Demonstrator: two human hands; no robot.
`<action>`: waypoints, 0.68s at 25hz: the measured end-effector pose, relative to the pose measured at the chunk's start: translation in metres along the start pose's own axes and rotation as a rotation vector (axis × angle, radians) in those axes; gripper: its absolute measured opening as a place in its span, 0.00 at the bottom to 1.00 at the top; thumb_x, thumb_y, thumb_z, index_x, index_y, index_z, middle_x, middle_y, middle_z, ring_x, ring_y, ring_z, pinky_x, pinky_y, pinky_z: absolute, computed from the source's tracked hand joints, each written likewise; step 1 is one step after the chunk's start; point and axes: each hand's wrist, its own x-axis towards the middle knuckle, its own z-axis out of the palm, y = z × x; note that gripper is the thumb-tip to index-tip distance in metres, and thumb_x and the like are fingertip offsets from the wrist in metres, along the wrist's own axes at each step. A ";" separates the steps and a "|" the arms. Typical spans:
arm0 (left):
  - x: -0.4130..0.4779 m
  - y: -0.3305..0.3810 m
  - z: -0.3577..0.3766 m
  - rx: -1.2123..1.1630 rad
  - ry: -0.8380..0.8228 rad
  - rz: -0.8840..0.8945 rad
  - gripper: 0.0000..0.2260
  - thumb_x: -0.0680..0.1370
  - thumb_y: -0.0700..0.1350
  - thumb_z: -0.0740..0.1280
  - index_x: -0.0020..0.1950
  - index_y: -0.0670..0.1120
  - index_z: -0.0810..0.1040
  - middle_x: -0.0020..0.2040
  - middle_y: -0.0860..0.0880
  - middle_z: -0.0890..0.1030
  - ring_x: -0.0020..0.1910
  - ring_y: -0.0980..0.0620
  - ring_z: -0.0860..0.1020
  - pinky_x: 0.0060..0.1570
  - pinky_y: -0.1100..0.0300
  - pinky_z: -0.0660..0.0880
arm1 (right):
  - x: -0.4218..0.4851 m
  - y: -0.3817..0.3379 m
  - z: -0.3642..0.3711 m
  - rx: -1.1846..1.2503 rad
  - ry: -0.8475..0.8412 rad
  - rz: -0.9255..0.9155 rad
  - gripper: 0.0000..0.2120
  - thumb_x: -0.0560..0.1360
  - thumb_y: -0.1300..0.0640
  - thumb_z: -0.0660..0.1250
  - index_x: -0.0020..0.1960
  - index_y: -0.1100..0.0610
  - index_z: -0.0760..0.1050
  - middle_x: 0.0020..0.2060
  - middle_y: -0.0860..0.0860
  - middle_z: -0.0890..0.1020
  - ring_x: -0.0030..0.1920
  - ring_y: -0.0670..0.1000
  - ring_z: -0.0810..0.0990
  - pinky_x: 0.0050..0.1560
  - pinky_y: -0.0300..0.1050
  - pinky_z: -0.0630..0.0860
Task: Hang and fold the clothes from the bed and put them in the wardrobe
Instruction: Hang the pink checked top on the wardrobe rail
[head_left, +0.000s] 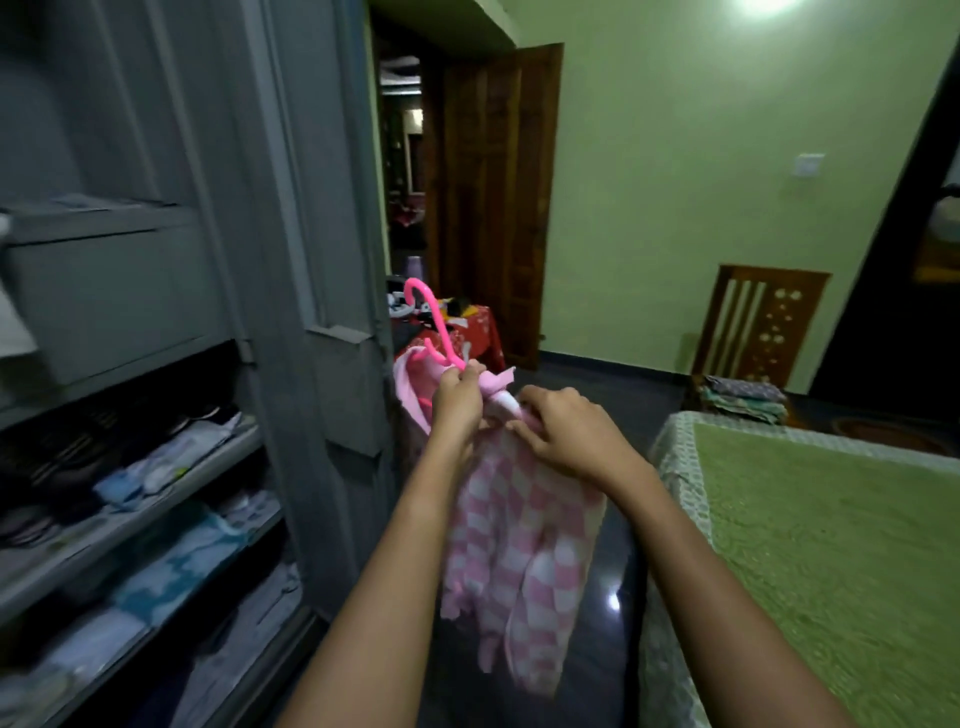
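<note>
A pink-and-white checked garment (519, 545) hangs in the air between the open grey wardrobe (218, 291) and the bed (831, 545). A bright pink plastic hanger (431, 322) pokes out of its top, hook upward. My left hand (457, 397) pinches the garment's collar right at the base of the hanger. My right hand (566, 431) grips the cloth at the shoulder, just to the right. The hanger's arms are hidden inside the cloth.
The wardrobe shelves (130, 519) at the left hold folded clothes. A green bedspread covers the bed at the right. A wooden chair (758, 332) with a stack of folded cloth (743, 400) stands by the far wall. Beyond the wardrobe door are a cluttered red table (472, 332) and an open wooden door (498, 208).
</note>
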 end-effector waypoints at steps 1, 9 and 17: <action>-0.014 0.012 -0.001 -0.020 0.007 0.013 0.09 0.77 0.51 0.59 0.41 0.48 0.73 0.51 0.38 0.81 0.52 0.38 0.79 0.45 0.42 0.78 | -0.003 -0.005 -0.007 0.009 0.017 -0.002 0.10 0.77 0.49 0.61 0.54 0.54 0.70 0.49 0.57 0.78 0.52 0.60 0.76 0.41 0.47 0.66; -0.043 0.028 0.015 -0.056 -0.088 0.116 0.10 0.81 0.46 0.57 0.41 0.47 0.71 0.50 0.37 0.80 0.45 0.41 0.79 0.26 0.60 0.74 | -0.038 -0.009 -0.040 0.043 0.170 0.054 0.06 0.75 0.49 0.63 0.45 0.51 0.71 0.37 0.50 0.73 0.42 0.56 0.74 0.34 0.44 0.61; -0.056 0.041 0.029 -0.019 -0.015 0.281 0.10 0.76 0.54 0.62 0.42 0.48 0.75 0.45 0.40 0.79 0.44 0.41 0.79 0.27 0.59 0.73 | -0.050 0.021 -0.067 0.461 0.182 -0.048 0.05 0.73 0.55 0.71 0.46 0.56 0.82 0.32 0.43 0.80 0.33 0.38 0.76 0.32 0.30 0.67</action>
